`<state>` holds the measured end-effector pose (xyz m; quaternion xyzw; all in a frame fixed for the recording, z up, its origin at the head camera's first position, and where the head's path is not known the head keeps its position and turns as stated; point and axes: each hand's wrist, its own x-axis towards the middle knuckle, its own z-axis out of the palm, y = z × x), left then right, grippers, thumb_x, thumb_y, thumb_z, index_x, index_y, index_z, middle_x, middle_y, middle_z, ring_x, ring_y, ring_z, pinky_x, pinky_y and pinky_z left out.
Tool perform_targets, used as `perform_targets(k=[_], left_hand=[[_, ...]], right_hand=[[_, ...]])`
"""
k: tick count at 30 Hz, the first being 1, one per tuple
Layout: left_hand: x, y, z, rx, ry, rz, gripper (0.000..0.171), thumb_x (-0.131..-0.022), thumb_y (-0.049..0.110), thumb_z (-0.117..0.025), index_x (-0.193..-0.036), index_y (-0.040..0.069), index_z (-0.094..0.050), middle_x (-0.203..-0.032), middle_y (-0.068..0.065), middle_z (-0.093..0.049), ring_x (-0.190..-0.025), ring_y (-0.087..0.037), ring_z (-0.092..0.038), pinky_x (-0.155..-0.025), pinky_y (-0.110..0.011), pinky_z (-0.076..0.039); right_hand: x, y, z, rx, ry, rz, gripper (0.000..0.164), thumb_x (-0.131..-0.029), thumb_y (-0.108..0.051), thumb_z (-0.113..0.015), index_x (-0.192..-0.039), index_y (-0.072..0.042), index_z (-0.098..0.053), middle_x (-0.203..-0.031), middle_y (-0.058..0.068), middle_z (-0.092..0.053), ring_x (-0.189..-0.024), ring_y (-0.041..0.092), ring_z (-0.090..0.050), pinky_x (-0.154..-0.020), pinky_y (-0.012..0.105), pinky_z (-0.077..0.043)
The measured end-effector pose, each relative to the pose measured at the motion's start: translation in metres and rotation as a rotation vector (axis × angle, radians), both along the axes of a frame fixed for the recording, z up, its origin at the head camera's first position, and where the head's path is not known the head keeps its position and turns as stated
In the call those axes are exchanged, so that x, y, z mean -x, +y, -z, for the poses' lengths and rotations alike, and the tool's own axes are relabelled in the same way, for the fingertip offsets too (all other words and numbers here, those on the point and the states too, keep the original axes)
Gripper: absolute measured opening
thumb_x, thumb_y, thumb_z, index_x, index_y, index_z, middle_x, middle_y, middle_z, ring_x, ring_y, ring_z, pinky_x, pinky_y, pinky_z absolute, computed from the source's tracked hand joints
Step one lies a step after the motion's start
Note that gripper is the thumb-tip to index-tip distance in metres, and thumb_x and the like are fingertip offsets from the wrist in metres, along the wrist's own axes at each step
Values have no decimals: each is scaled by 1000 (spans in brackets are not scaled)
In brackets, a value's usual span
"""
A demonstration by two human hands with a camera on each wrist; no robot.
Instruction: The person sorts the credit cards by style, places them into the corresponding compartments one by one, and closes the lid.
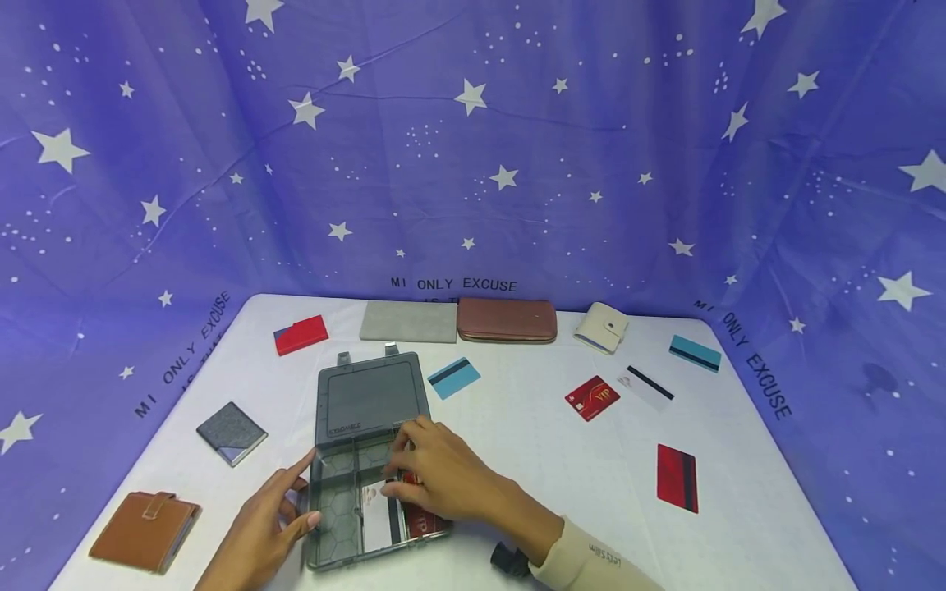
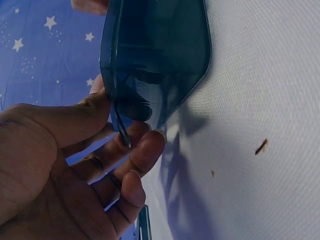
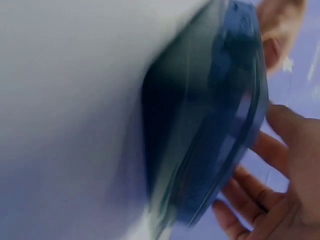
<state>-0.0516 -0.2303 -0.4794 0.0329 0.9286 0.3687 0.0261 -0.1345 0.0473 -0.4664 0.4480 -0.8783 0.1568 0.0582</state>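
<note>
Head view showed an open box of smoky grey translucent plastic (image 1: pixel 335 529) on a white-covered table (image 1: pixel 547 460), left of the table's middle, its lid (image 1: pixel 375 394) folded back on the far side. The left hand (image 1: pixel 264 521) held the box's left side, thumb at the rim and fingers bent against the outside, as the left wrist view also showed. The right hand (image 1: pixel 439 478) lay over the box's right part, fingers bent, thumb and forefinger close together; I could not tell whether they pinched anything, and the right wrist view was blurred. Beneath and beside that hand, a white card with a black stripe (image 1: pixel 375 525) and a red card with pale lettering (image 1: pixel 424 523) lay side by side inside the box. A light blue card with a dark stripe (image 1: pixel 454 377) lay just beyond the lid's right edge. Left of the box were a dark grey card holder (image 1: pixel 232 433) and a brown wallet with a strap (image 1: pixel 144 532). Along the back edge, a flat light grey wallet (image 1: pixel 409 321) touched a long reddish-brown zip wallet (image 1: pixel 507 318).
</note>
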Motion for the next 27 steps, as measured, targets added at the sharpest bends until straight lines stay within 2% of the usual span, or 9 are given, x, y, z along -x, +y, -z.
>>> perform_targets(k=[4, 8, 12, 16, 21, 24, 27], left_hand=[[0, -1, 0, 3, -2, 5, 80, -84, 11, -79, -153, 16, -39, -109, -7, -59, -69, 3, -53, -60, -22, -46], [0, -2, 0, -1, -5, 9, 80, -84, 11, -79, -153, 16, -39, -110, -7, -59, -69, 3, -53, -60, -22, -47], [1, -2, 0, -5, -2, 13, 81, -83, 10, -79, -153, 16, -39, -109, -7, -60, -69, 3, -53, -59, -22, -47], [1, -2, -1, -8, -9, 10, 80, -83, 11, -79, -153, 16, -39, -110, -7, -59, -69, 2, -53, -59, -22, -46], [1, -3, -1, -5, -18, 10, 80, -84, 12, -79, -153, 17, -39, -110, -7, -59, -69, 2, -53, -60, -22, -46], [2, -3, -1, -6, -29, 7, 81, -84, 11, -79, -154, 17, -38, -111, -7, -60, -69, 2, -53, -60, -22, -47], [1, -3, -1, -9, -42, 9, 81, -84, 12, -78, -154, 18, -37, -112, -7, -60, -70, 1, -53, -60, -22, -47]], right_hand=[[19, 28, -2, 136, -186, 71, 37, -92, -53, -66, -116, -26, -72, -110, -6, -61, -100, 6, -47, -85, 29, -43], [38, 69, -2, 288, -379, 149, 40, -87, -45, -75, -121, -23, -70, -114, 0, -64, -108, 15, -55, -92, 40, -47], [56, 118, 0, 387, -434, 220, 44, -83, -38, -81, -122, -22, -68, -117, 4, -67, -107, 29, -59, -91, 51, -48], [69, 168, 1, 375, -452, 318, 51, -78, -35, -85, -124, -20, -67, -121, 6, -65, -110, 32, -58, -91, 52, -49], [80, 221, 1, 262, -468, 457, 55, -75, -27, -88, -125, -20, -67, -125, 10, -60, -116, 32, -53, -95, 53, -48], [85, 243, 2, 176, -455, 523, 58, -74, -23, -89, -127, -21, -65, -128, 13, -57, -120, 33, -48, -98, 57, -47], [90, 257, 4, 113, -429, 544, 57, -75, -19, -88, -128, -18, -65, -130, 17, -53, -121, 35, -45, -99, 61, -45]])
